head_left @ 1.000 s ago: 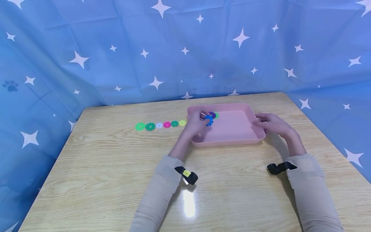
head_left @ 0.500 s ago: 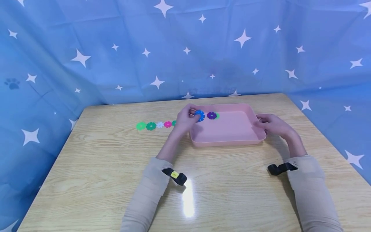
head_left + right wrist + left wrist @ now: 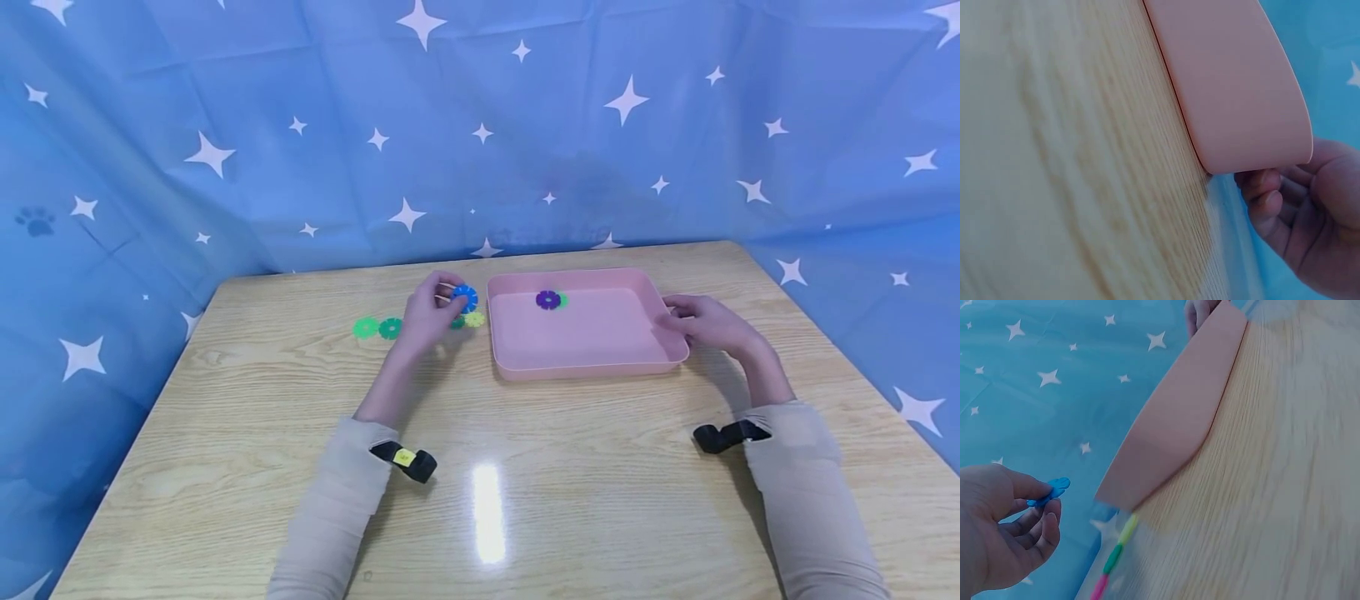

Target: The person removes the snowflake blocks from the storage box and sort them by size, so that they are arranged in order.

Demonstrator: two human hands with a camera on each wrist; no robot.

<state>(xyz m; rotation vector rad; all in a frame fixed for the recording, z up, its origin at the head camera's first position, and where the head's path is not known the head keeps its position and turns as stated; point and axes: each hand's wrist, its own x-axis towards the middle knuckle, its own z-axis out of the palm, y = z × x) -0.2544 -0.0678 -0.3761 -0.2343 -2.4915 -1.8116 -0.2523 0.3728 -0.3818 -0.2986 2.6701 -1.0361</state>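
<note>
My left hand (image 3: 426,317) pinches a blue notched plastic disc (image 3: 467,296) between thumb and fingers, held above the table beside the pink tray (image 3: 600,337). In the left wrist view the same disc (image 3: 1051,492) is seen nearly edge-on. Inside the tray lie a purple disc (image 3: 548,300) and, partly under it, a light green disc (image 3: 564,299). My right hand (image 3: 708,322) holds the tray's right wall, thumb at the rim and fingers curled against the outside, as the right wrist view shows.
A row of discs lies left of the tray: bright green (image 3: 366,327), dark green (image 3: 390,328), another green (image 3: 457,322) and yellow (image 3: 475,319). My left hand hides the row's middle; a pink disc (image 3: 1099,588) shows in the left wrist view. Behind the wooden table (image 3: 562,467) hangs a blue starry curtain (image 3: 300,100).
My left hand has lifted the blue disc out of the tray and carried it left, over the row. The right hand stays at the tray's right side.
</note>
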